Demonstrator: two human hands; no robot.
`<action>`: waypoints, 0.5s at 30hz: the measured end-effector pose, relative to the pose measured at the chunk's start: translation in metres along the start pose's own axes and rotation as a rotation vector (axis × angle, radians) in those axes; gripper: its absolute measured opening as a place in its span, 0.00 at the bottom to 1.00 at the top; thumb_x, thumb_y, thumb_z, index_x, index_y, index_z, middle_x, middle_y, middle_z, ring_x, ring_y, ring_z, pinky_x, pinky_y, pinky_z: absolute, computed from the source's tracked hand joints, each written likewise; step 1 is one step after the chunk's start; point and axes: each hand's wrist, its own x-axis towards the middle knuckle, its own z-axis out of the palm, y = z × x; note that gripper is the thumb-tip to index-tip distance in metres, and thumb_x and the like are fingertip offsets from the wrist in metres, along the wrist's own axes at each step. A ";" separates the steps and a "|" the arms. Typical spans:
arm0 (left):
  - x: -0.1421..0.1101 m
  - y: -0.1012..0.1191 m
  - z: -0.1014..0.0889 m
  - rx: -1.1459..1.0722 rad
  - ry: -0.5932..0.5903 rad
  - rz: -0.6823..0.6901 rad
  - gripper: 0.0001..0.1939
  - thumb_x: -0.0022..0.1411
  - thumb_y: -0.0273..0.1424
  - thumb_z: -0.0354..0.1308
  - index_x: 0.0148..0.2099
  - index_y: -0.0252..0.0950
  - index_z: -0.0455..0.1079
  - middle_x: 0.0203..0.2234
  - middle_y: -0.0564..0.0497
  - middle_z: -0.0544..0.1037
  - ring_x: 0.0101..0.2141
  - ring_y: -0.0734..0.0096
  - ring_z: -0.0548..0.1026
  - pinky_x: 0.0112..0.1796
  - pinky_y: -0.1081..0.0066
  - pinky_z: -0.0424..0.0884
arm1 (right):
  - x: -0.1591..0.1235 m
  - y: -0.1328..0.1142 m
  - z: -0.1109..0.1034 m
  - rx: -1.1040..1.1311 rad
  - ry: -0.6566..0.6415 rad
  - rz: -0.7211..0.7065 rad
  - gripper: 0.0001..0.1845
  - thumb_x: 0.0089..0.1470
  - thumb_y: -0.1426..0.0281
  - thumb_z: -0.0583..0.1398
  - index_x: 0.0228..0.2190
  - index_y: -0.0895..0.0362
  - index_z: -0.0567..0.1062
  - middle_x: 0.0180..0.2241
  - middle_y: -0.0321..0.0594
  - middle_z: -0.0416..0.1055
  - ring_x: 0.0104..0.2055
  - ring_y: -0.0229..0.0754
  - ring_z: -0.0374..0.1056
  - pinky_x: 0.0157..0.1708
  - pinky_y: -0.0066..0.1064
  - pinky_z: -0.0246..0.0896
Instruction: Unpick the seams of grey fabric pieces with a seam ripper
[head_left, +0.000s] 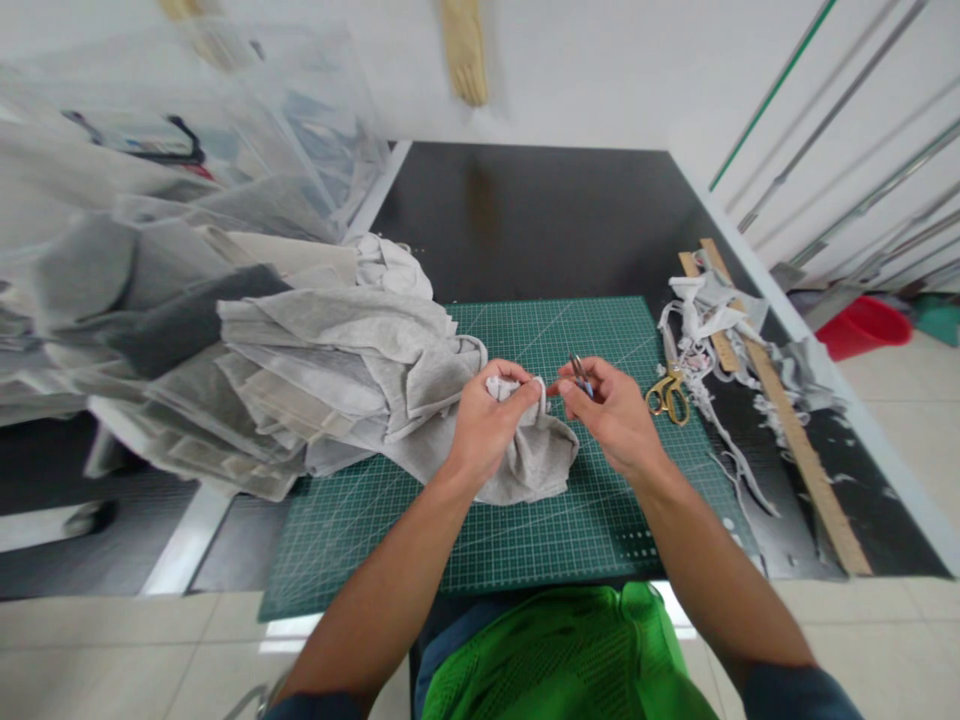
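Observation:
My left hand (pixel 491 408) pinches a bunched edge of light grey knit fabric (pixel 536 465) above the green cutting mat (pixel 480 550). The rest of that cloth hangs below the fingers and runs left toward the pile. Just to the right, my right hand (pixel 609 405) is closed around a small pair of thread snips (pixel 580 375) with a metal end and a bluish part. Its index finger and thumb come close to the cloth's edge; whether they touch it, I cannot tell.
A large heap of grey fabric pieces (pixel 172 300) covers the left side. Gold-handled scissors (pixel 667 397), white and grey scraps (pixel 705 310) and a wooden ruler (pixel 810 450) lie at the right. Clear plastic bins (pixel 300 120) stand at the back left. A red bucket (pixel 866 325) is beyond the table edge.

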 end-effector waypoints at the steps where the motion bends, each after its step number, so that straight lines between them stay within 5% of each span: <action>1: 0.000 0.000 0.000 -0.001 0.011 0.011 0.10 0.55 0.32 0.70 0.36 0.38 0.72 0.30 0.53 0.77 0.30 0.73 0.73 0.34 0.71 0.68 | 0.000 -0.001 0.000 -0.054 0.010 -0.037 0.15 0.56 0.59 0.67 0.41 0.55 0.75 0.35 0.39 0.77 0.31 0.38 0.69 0.32 0.32 0.63; 6: -0.002 0.004 0.000 0.039 0.033 0.049 0.13 0.53 0.31 0.71 0.39 0.38 0.70 0.30 0.53 0.78 0.29 0.72 0.73 0.32 0.70 0.68 | -0.001 -0.003 0.002 -0.236 0.025 -0.162 0.13 0.58 0.61 0.65 0.41 0.55 0.75 0.36 0.38 0.76 0.33 0.39 0.68 0.35 0.33 0.64; 15: 0.001 0.004 0.000 -0.136 -0.039 0.016 0.20 0.49 0.29 0.73 0.43 0.37 0.71 0.37 0.51 0.80 0.35 0.72 0.76 0.39 0.69 0.71 | 0.000 0.005 0.002 -0.112 -0.096 -0.087 0.12 0.54 0.62 0.70 0.35 0.54 0.75 0.30 0.34 0.72 0.32 0.39 0.66 0.33 0.31 0.60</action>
